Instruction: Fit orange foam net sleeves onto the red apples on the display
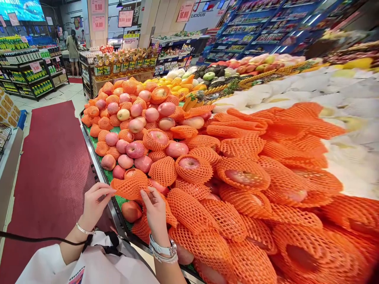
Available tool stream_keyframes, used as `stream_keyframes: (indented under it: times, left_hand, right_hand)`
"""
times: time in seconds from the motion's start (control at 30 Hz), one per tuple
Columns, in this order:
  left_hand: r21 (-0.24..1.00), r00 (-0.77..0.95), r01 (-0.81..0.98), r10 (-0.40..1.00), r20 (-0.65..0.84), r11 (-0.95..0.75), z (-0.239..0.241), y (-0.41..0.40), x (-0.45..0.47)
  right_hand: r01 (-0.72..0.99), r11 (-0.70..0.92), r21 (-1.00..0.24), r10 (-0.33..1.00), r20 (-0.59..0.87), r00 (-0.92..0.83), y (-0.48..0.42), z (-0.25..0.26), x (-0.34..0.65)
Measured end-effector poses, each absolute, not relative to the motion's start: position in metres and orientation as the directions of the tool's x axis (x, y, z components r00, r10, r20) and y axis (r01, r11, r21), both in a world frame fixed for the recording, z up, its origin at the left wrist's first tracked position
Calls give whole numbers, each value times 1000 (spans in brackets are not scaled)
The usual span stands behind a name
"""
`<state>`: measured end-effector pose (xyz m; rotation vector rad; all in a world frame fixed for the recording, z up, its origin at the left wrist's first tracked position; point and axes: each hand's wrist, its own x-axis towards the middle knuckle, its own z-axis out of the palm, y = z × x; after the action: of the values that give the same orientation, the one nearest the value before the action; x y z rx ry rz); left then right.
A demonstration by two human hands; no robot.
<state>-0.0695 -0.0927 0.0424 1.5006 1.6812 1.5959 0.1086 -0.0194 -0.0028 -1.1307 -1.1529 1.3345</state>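
An orange foam net sleeve (128,188) is stretched between my two hands, over the near left corner of the apple pile. My left hand (96,201) pinches its left end between thumb and fingertips. At the sleeve's right edge, my right hand (154,210) has its thumb and fingers closed on the mesh. I cannot tell whether an apple is inside the sleeve. Just below it lies a bare red apple (131,211). Beyond, several bare apples (135,149) rest among others wrapped in orange nets (162,171).
The display's metal edge (100,173) runs along my left, beside a dark red floor mat (53,157). Loose orange nets (275,126) lie to the right, near white-wrapped fruit (355,138). Oil bottles (124,63) stand behind the apples. A person (72,51) stands far back left.
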Motion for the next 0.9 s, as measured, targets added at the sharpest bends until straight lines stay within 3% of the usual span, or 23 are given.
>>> stream_keyframes:
  times: [0.13, 0.3, 0.47, 0.57, 0.77, 0.9]
  left_hand:
    - [948, -395, 285, 884, 251, -142, 32, -93, -65]
    - [979, -590, 152, 782, 201, -136, 21, -85, -67]
    - [999, -438, 15, 898, 35, -32, 18, -86, -72]
    - [999, -405, 30, 914, -17, 32, 12, -87, -75]
    - [998, -416, -32, 907, -66, 58, 7, -86, -82]
    - [999, -351, -16, 936, -35, 31, 11, -87, -79]
  right_hand:
    - [-87, -42, -995, 995, -33, -97, -22, 1, 108]
    - [-106, -13, -994, 995, -2, -97, -26, 2, 104]
    - [-92, -30, -995, 991, -18, -133, -30, -8, 106]
    - [-96, -11, -995, 990, 2, -142, -31, -14, 111]
    - [28, 249, -968, 855, 206, -477, -24, 0, 120]
    - [212, 377, -901, 759, 170, -628, -25, 7, 118]
